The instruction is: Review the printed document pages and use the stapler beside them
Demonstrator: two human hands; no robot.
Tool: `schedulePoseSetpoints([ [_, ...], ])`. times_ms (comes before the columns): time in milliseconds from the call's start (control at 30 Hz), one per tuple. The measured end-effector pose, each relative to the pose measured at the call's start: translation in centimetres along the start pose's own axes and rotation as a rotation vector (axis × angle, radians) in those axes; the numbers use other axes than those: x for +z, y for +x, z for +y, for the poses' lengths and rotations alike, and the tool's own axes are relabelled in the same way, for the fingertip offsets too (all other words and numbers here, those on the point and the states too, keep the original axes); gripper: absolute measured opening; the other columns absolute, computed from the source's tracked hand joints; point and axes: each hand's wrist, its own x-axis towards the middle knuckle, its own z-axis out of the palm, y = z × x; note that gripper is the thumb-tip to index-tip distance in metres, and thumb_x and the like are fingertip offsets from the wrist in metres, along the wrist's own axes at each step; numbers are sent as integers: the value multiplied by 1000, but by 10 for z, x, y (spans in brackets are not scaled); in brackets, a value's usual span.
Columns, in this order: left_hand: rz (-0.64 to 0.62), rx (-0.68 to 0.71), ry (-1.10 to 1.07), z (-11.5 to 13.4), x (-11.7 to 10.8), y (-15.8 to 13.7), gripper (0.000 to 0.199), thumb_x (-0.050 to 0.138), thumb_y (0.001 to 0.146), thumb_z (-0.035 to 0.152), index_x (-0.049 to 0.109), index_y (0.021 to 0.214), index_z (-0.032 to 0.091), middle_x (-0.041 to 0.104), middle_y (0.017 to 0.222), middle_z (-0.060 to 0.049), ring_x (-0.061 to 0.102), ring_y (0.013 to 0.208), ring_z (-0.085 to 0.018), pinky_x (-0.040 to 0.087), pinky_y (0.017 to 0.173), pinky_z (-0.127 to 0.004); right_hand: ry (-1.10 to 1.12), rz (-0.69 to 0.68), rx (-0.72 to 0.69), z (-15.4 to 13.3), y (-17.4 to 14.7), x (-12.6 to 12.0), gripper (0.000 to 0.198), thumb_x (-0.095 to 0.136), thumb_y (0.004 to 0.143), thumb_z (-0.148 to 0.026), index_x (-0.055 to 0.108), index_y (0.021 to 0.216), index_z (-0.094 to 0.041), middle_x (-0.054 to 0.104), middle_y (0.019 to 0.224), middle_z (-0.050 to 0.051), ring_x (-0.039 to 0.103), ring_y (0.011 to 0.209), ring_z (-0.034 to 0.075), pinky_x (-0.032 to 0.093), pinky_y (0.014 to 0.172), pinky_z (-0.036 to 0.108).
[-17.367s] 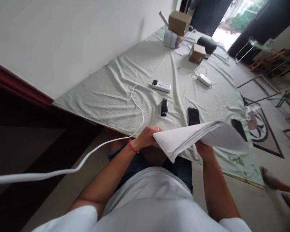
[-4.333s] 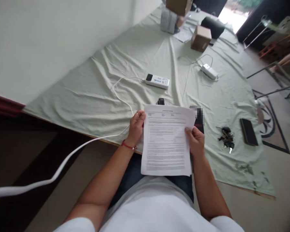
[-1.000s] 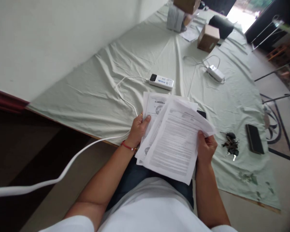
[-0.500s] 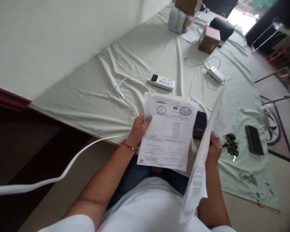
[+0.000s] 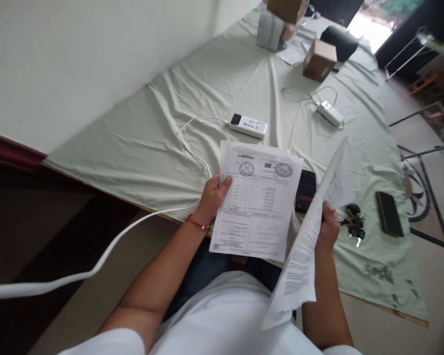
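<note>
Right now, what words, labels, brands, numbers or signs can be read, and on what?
None can be read.
Stamped paper in the left hand: print and two stamps, too small.
Tilted paper in the right hand: print, too blurred.
White device: blue label print, too blurred.

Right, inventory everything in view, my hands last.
Papers: two batches, white, in hands
Flat slabs: two, black, flanking keys
Keys: one bunch, dark, right
Labelled device: one, white, beyond papers
Corded block: one, white, further right
Cable: one, white, left
Boxes: two, brown, far end
Bundle: one, black, far end
Clutter: count unclear, whitish, by boxes
Tablecloth: one, pale green, underneath
Wall: one, white, left
Furniture: count unclear, mixed, background right
Left hand: one, gripping papers
Right hand: one, gripping papers
</note>
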Motion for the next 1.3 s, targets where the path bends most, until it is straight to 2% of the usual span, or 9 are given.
schedulePoseSetpoints([
  [100, -3, -3, -8, 0, 0, 0, 43, 73, 86, 49, 68, 111, 14, 78, 103, -11, 74, 94, -27, 60, 76, -34, -25, 1, -7, 1, 1, 0, 31, 81, 72, -36, 72, 95, -18, 73, 88, -1, 71, 89, 16, 59, 95, 34],
  [433, 0, -13, -4, 2, 1, -1, 42, 73, 86, 48, 68, 110, 15, 78, 101, -10, 74, 91, -26, 60, 73, -33, -6, 2, 0, -1, -2, 2, 31, 81, 75, -35, 73, 100, -19, 75, 92, -2, 71, 93, 14, 56, 100, 31],
  [733, -3, -24, -32, 2, 0, -1, 42, 74, 86, 46, 68, 111, 14, 78, 102, -10, 74, 90, -25, 59, 74, -33, -4, -26, -109, 0, -12, 15, 37, 79, 76, -30, 73, 111, -18, 77, 102, 2, 71, 99, 18, 51, 107, 39],
  [933, -11, 6, 4, 1, -2, -1, 40, 75, 85, 47, 68, 108, 14, 78, 102, -9, 74, 87, -24, 59, 74, -31, -170, -70, -178, 5, -18, 18, 38, 81, 77, -35, 74, 109, -17, 77, 96, 4, 71, 93, 19, 56, 91, 36],
  [1100, -20, -27, -25, 0, -2, 0, 42, 82, 79, 41, 68, 108, 14, 79, 100, -9, 75, 85, -24, 59, 72, -31, -226, -105, -179, 7, -19, 16, 34, 81, 76, -37, 74, 102, -16, 77, 94, 4, 69, 81, 16, 56, 75, 29],
  [1300, -46, -87, -91, 4, 0, -1, 51, 89, 69, 35, 69, 111, 14, 79, 103, -10, 75, 88, -27, 61, 78, -37, -266, -138, -161, 8, -18, 14, 32, 83, 75, -39, 72, 96, -16, 75, 87, 2, 64, 72, 13, 53, 67, 25],
])
